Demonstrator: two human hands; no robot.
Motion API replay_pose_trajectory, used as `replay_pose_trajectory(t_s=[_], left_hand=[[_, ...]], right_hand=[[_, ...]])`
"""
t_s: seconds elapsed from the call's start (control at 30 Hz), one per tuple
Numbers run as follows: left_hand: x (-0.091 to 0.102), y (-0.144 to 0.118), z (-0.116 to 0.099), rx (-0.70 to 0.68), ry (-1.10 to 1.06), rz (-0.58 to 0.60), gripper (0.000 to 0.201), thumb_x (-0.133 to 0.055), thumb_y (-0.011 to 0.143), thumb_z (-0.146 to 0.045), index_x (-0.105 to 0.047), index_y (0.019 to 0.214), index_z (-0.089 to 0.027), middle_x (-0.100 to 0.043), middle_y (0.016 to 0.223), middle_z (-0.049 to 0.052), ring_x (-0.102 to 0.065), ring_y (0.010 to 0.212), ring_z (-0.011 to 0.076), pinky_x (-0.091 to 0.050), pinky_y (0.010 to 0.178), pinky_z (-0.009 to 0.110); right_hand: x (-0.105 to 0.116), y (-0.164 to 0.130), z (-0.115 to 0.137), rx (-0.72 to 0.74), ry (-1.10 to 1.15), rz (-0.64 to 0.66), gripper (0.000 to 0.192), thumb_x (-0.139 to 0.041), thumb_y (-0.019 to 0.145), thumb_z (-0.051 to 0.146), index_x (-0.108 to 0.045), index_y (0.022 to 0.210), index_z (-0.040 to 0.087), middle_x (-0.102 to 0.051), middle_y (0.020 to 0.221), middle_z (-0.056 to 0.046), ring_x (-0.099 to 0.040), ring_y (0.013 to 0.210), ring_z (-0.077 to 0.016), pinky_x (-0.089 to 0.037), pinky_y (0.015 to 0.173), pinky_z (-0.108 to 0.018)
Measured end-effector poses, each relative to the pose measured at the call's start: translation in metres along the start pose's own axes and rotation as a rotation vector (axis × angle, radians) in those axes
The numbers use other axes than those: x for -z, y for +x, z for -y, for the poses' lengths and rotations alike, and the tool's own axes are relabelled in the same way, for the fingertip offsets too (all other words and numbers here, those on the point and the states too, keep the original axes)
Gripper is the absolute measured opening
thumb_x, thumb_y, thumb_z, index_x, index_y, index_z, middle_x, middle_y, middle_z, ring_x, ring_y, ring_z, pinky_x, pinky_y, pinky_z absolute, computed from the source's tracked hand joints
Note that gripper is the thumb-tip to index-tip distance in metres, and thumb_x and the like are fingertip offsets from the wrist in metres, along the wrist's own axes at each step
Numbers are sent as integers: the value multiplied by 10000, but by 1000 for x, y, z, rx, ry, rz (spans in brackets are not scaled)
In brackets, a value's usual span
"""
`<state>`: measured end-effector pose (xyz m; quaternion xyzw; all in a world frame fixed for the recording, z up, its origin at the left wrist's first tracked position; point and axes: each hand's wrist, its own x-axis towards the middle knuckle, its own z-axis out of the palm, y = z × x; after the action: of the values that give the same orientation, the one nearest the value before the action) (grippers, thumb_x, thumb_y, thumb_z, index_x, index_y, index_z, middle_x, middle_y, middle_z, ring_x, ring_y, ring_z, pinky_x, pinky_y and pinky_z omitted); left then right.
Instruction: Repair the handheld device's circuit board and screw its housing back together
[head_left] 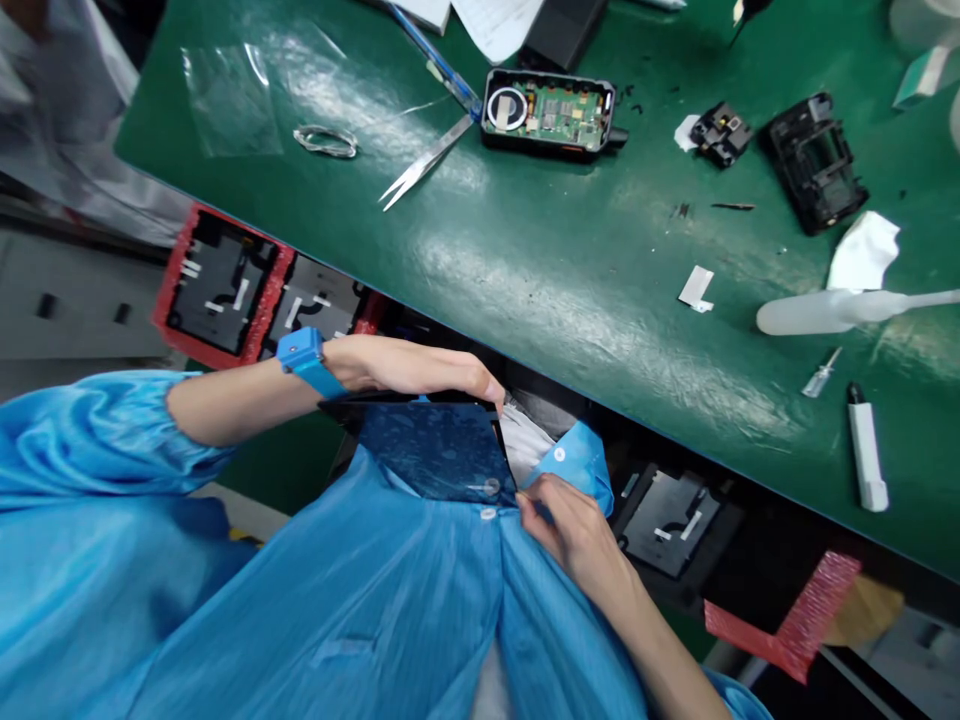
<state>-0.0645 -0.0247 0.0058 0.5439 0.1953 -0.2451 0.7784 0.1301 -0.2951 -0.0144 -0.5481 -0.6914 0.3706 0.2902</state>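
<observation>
Left hand point(409, 365) grips dark panel's point(439, 450) far edge; right hand point(574, 530) pinches its near-right corner — best peeled slowly, panel held flat against coat point(360, 600).

Electronics workshop: opened device point(550, 113), green bench point(570, 290)
</observation>
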Motion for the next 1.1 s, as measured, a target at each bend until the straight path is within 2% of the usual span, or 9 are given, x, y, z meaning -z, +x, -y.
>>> replay_pose_trajectory(t_s=[0.17,0.37,0.47,0.63,0.9,1.1], left_hand=[[3,0,0,19,-17,-28,385,-672,944,-533,-837,994,-189,-851,1053,33,-730,1008,228,-538,949,270],[6,-1,8,-42,-20,-70,373,-666,955,-522,-842,956,-193,-847,969,20,-713,978,205,-533,918,240],[5,-1,7,-45,-53,-47,380,-679,963,-539,-841,951,-195,-842,944,27,-720,978,215,-540,915,248],[3,-1,1,3,-86,24,419,-756,923,-598,-840,951,-188,-815,923,37,-703,852,203,-544,869,279],[-2,-4,-3,60,-132,-42,421,-867,826,-568,-834,999,-186,-790,882,17,-708,847,193,-542,839,270],[-1,-4,2,98,-140,-74,441,-858,828,-591,-830,1022,-196,-818,964,20,-744,930,209,-551,838,259]], right_hand=[[-3,-6,-5,-8,9,-3,170,-533,1165,177,-556,1013,248,-640,824,20,-660,693,-141,-516,650,-266],[-8,-14,-9,-28,29,-4,172,-536,1163,189,-562,1006,255,-647,825,21,-660,683,-151,-515,641,-281],[-10,-16,-9,-50,37,-6,170,-541,1154,172,-565,1011,260,-655,832,16,-675,700,-160,-530,660,-288],[-13,-21,-9,-68,45,-7,187,-533,1150,178,-575,990,266,-650,821,11,-668,698,-167,-527,651,-296],[-14,-22,-10,-48,23,-14,210,-519,1167,198,-549,970,261,-623,809,21,-646,685,-153,-504,634,-284],[-12,-21,-12,-46,32,3,217,-514,1172,215,-563,967,263,-645,804,23,-647,661,-150,-505,622,-285]])
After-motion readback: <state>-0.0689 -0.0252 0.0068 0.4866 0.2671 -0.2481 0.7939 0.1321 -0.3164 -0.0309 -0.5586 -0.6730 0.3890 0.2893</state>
